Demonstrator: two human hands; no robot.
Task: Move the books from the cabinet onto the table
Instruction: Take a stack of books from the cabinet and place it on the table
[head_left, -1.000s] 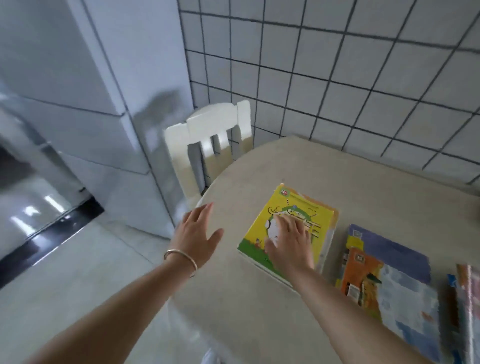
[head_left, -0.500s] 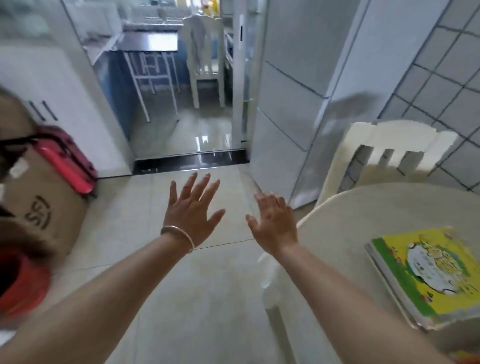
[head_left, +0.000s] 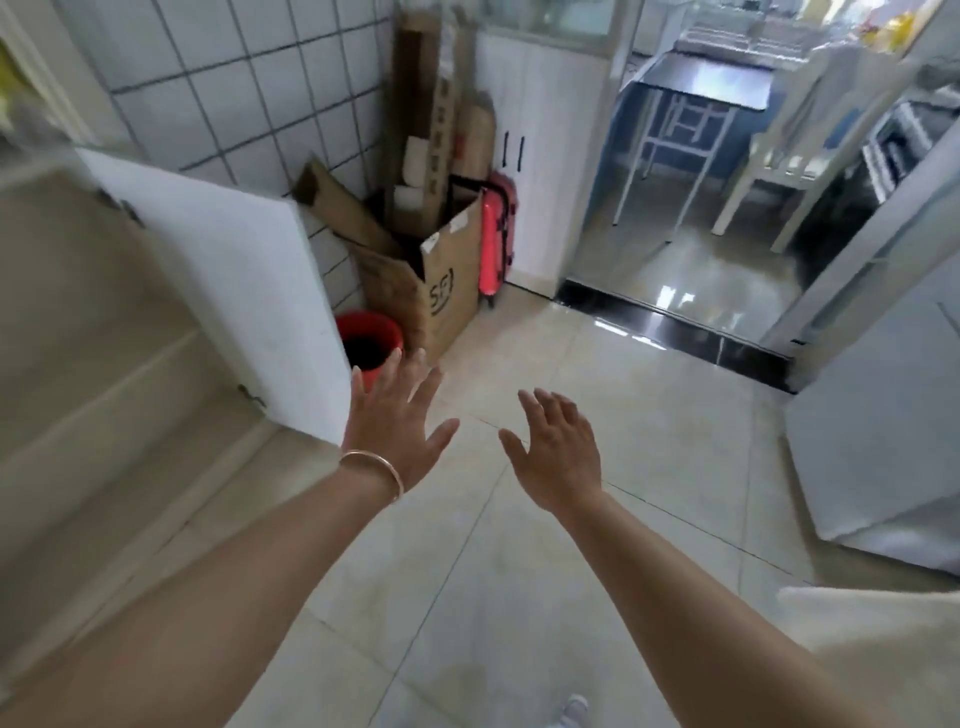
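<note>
My left hand (head_left: 397, 421) and my right hand (head_left: 558, 449) are stretched out in front of me over the tiled floor, fingers straight and spread, holding nothing. A thin bangle sits on my left wrist. The cabinet (head_left: 88, 322) fills the left side, its white door (head_left: 228, 291) swung open toward me and pale shelves showing inside. I see no books on the shelves that show. Only a corner of the beige table (head_left: 883, 618) shows at the lower right; the books on it are out of view.
A red bucket (head_left: 370, 345), an open cardboard box (head_left: 441, 291) with tall cartons and a pink suitcase (head_left: 497, 234) stand in the corner beyond the cabinet door. A doorway with a dark threshold (head_left: 670, 322) opens ahead to a room with a chair and table.
My view has swung left from the table to the cabinet. My right hand has left the yellow book on the table; both hands now reach forward with nothing in them.
</note>
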